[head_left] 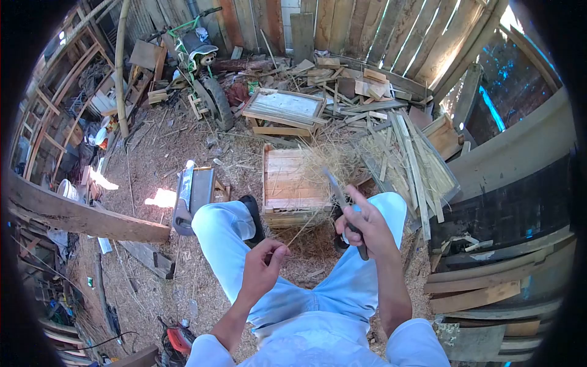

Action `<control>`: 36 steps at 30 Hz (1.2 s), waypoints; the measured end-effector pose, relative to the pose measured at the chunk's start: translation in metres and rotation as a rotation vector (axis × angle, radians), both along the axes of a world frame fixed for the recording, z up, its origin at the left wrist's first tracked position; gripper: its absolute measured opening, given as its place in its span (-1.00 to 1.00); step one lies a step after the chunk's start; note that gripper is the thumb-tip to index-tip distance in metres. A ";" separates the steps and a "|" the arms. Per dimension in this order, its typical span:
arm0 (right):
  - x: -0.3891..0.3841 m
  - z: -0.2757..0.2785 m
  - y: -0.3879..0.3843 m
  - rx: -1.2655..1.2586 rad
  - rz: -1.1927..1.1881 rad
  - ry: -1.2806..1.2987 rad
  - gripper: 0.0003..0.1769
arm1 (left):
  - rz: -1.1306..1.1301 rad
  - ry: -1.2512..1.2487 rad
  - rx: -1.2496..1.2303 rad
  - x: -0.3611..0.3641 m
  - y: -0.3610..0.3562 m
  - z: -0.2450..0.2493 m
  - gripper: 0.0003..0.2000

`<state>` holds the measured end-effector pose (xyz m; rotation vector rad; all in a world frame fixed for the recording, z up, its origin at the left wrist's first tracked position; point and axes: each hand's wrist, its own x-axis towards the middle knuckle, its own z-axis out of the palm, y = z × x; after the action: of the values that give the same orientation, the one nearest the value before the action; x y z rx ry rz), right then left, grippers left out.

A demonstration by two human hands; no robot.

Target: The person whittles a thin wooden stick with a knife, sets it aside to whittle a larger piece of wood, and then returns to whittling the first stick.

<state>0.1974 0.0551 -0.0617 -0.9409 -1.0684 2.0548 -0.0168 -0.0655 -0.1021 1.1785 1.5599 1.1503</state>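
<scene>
I sit with my knees apart above sawdust-covered ground. My left hand (262, 268) pinches the near end of a thin bamboo sliver (304, 225) that runs up and right toward a knife. My right hand (362, 225) grips the dark handle of the knife (337, 186), whose blade points up and to the left. The blade's edge lies close to the sliver's far end; contact is hard to judge. Both hands hover over my lap, between my light-blue trouser legs.
A wooden crate (291, 183) stands just past my knees, with thin shavings heaped on it. A hand saw (185, 197) lies on a small bench at left. Split bamboo strips (416, 168) pile at right. Scrap wood, a frame (285, 109) and a small motorbike (205, 67) crowd the back.
</scene>
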 end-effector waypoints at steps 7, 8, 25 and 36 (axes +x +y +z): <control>-0.033 -0.015 -0.022 -0.076 0.373 0.094 -0.59 | -0.062 -0.015 -0.007 0.016 0.008 0.000 -0.88; -0.035 -0.018 -0.023 -0.094 0.379 0.102 -0.65 | -0.058 -0.060 0.014 0.017 0.007 0.000 -0.88; 0.037 0.018 0.039 0.100 -0.094 -0.043 -0.63 | -0.054 -0.239 -0.200 -0.007 -0.012 0.011 -0.86; -0.025 -0.010 -0.020 -0.126 0.379 0.049 -0.69 | -0.095 -0.172 -0.036 0.012 0.001 0.019 -0.83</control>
<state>0.1725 0.0355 -0.0713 -0.7887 -1.1719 2.4647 -0.0053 -0.0643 -0.0831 1.0885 1.3749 1.1264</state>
